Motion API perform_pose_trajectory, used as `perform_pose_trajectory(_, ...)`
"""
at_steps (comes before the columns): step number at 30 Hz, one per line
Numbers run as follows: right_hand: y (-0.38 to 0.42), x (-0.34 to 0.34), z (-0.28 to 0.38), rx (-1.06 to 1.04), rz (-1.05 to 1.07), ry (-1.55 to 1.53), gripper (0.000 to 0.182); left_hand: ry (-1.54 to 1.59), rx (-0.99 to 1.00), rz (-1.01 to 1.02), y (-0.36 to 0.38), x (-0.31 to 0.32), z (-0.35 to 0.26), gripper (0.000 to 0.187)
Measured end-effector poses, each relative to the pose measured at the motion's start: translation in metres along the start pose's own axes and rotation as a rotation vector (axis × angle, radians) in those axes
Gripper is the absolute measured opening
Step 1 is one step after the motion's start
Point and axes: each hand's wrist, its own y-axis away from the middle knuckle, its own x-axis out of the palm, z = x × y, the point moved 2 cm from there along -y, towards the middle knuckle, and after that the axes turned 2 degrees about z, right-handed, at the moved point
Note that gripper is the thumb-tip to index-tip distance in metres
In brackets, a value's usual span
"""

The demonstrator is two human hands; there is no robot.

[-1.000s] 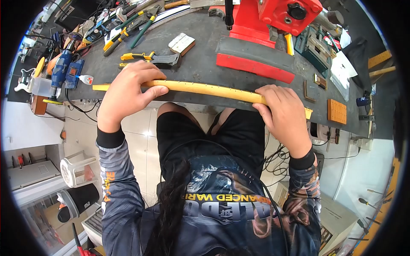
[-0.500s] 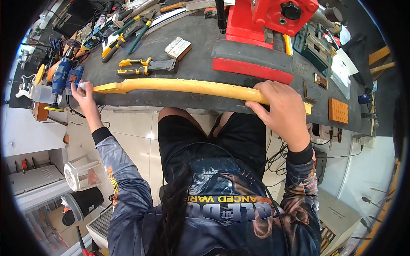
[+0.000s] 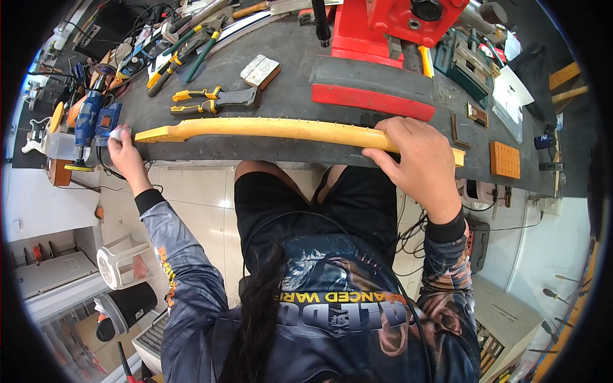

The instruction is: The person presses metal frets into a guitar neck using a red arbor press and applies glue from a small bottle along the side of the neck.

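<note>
A guitar neck (image 3: 274,126) of yellow-amber wood lies lengthwise along the front of the bench, with fret ends showing along its far edge. My right hand (image 3: 421,163) is wrapped round its right end, thumb on the near side. Just beyond the headstock (image 3: 163,133) at the left, my left hand (image 3: 128,158) pinches a small whitish piece (image 3: 117,133), too small to name. The fingers there are close to the headstock tip but apart from it.
Behind the neck lie yellow-and-black pliers (image 3: 217,100), a worn block (image 3: 260,71) and a red press (image 3: 373,96) with a dark curved pad. A blue rotary tool (image 3: 88,121) stands left. An orange drilled block (image 3: 505,159) sits near the right front edge.
The view has shifted slightly, so the bench things sit a little further left. My left hand has moved a touch off the headstock tip. My right hand keeps its grip.
</note>
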Motion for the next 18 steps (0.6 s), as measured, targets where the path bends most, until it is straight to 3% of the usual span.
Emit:
perform_pose_trajectory(1, 0.0, 0.0, 0.0, 0.005, 0.002, 0.0, 0.039, 0.002, 0.001, 0.002, 0.004, 0.004, -0.015, 0.043)
perform_pose_trajectory(3, 0.0, 0.0, 0.001, 0.015, 0.003, 0.004, 0.039, 0.369, -0.033, -0.191, 0.014, 0.006, -0.054, 0.037)
perform_pose_trajectory(5, 0.0, 0.0, 0.001, 0.01, 0.015, 0.003, 0.038, 0.389, 0.023, -0.191, 0.032, 0.017, -0.109, 0.039)
perform_pose_trajectory(7, 0.0, -0.001, 0.001, 0.008, 0.023, -0.003, 0.038, 0.608, 0.172, -0.013, 0.055, 0.034, -0.159, 0.045)
perform_pose_trajectory(10, -0.003, -0.001, 0.003, 0.001, 0.021, -0.02, 0.038, 0.765, 0.211, 0.32, 0.092, 0.062, -0.21, 0.057)
perform_pose_trajectory(16, -0.004, 0.002, 0.005, 0.004, 0.027, -0.054, 0.038, 0.94, 0.234, 0.641, 0.143, 0.11, -0.244, 0.048)
perform_pose_trajectory(18, -0.006, 0.002, 0.003, 0.009, 0.035, -0.053, 0.038, 0.977, 0.225, 0.657, 0.15, 0.122, -0.252, 0.046)
